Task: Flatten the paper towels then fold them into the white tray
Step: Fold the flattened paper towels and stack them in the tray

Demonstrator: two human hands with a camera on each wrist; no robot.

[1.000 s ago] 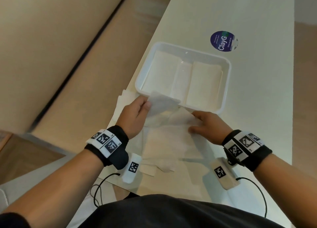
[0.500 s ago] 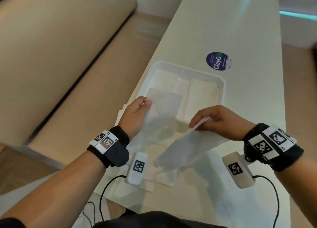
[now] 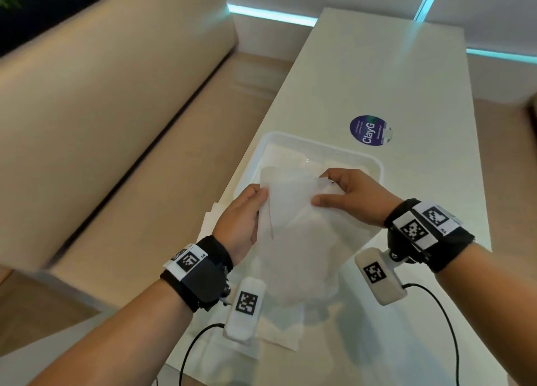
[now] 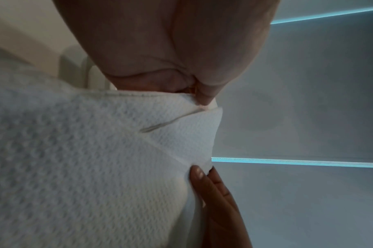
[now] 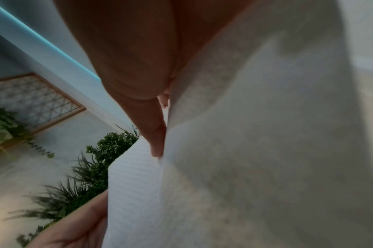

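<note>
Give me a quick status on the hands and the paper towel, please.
Left hand and right hand both pinching one paper towel, lifted off the table. Tray just beyond, folded towels inside. Nothing in the way.

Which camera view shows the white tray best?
The head view: the white tray lies on the table behind the paper towel that the left hand and right hand hold. The left wrist and right wrist views show mostly towel and fingers, with no clear tray.
</note>
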